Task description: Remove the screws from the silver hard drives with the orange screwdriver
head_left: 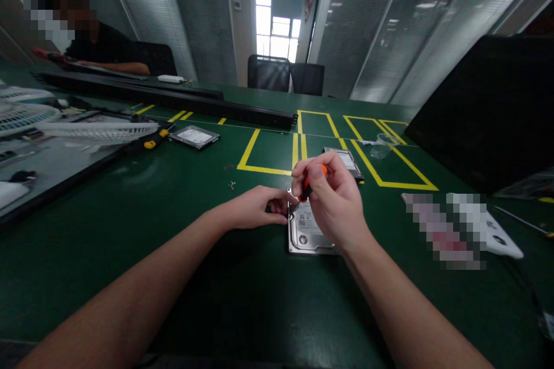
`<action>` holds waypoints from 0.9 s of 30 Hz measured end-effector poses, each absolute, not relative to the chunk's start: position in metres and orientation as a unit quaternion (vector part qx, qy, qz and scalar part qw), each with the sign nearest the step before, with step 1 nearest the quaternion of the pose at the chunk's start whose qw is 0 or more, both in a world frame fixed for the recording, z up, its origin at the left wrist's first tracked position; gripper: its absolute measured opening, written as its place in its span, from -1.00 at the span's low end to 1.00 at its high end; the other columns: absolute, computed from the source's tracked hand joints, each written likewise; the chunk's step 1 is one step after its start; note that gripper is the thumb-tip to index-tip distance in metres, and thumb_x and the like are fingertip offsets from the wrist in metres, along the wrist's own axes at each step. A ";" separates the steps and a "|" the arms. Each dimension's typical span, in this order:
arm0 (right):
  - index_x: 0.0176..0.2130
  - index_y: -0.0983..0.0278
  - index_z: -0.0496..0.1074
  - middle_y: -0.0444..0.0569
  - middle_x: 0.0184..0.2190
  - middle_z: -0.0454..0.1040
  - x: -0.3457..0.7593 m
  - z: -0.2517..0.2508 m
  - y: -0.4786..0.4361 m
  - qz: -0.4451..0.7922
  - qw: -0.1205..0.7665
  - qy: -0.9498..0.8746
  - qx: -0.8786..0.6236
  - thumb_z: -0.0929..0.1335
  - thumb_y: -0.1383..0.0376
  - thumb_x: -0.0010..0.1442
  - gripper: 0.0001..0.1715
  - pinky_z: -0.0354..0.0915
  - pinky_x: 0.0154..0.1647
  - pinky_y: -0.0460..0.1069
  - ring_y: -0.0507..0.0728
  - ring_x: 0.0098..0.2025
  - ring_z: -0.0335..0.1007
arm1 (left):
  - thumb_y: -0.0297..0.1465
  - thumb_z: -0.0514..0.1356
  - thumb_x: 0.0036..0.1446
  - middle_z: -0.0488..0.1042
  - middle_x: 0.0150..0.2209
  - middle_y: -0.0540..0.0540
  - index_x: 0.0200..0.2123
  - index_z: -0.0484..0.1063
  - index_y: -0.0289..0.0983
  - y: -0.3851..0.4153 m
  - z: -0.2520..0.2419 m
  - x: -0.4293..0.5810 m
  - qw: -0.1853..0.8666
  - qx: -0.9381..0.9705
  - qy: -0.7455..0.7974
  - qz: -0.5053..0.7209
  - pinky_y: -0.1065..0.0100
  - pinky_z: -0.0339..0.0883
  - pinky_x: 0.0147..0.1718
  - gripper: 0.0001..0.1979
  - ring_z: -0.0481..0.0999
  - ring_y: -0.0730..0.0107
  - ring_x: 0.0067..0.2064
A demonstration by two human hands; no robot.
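A silver hard drive [305,236] lies flat on the green table in front of me, label side up. My right hand [332,196] is closed around an orange-and-black screwdriver [306,187], tilted with its tip down at the drive's upper left part. With curled fingers, my left hand [262,207] grips the drive's left edge, thumb and forefinger against it. Some small screws [232,185] lie in a loose group left of the drive. Another hard drive [346,161] sits just behind my right hand, partly hidden by it.
A third hard drive [195,136] and a yellow-and-black screwdriver [156,139] lie at the left. A long black bar [242,112] crosses the back. Yellow tape outlines mark the table. At the right are a clear plastic cup [383,145] and a large black panel [485,109]. A person sits far left.
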State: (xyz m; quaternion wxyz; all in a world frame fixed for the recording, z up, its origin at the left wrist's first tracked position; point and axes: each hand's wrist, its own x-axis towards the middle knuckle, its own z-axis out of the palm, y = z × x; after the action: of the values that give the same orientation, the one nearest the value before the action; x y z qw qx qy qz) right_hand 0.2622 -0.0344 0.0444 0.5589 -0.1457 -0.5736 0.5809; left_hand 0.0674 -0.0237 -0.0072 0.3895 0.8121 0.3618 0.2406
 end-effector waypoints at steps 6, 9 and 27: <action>-0.17 0.21 0.47 -0.08 -0.34 0.50 0.262 0.046 -0.035 0.615 0.538 -0.558 -0.142 0.22 -0.12 0.46 -0.49 0.18 -0.47 -0.01 0.00 -0.51 0.20 | -0.33 0.38 0.22 0.53 -0.24 -0.05 -0.03 0.53 -0.28 -0.024 -0.006 0.068 0.393 0.810 0.363 0.239 0.33 0.39 -0.19 -0.72 0.51 0.36 -0.23; -0.20 0.24 0.51 -0.04 -0.32 0.51 0.263 0.046 -0.036 0.603 0.532 -0.575 -0.152 0.25 -0.06 0.47 -0.51 0.26 -0.42 -0.01 0.03 -0.44 0.29 | -0.32 0.38 0.22 0.52 -0.24 -0.04 -0.08 0.52 -0.28 -0.024 -0.005 0.068 0.387 0.814 0.363 0.238 0.32 0.39 -0.20 -0.75 0.51 0.35 -0.23; -0.22 0.19 0.42 -0.11 -0.23 0.51 0.262 0.045 -0.035 0.581 0.553 -0.577 -0.152 0.44 0.13 0.36 -0.79 0.32 -0.37 -0.03 0.02 -0.36 0.42 | -0.36 0.39 0.20 0.53 -0.25 -0.03 -0.04 0.52 -0.28 -0.024 -0.006 0.068 0.384 0.816 0.358 0.241 0.33 0.39 -0.18 -0.72 0.51 0.36 -0.23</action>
State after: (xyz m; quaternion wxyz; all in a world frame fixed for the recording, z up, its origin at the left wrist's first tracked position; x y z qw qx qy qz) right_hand 0.2620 -0.0346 0.0451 0.5534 -0.1523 -0.5772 0.5808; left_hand 0.0678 -0.0238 -0.0064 0.3844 0.8161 0.3578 0.2414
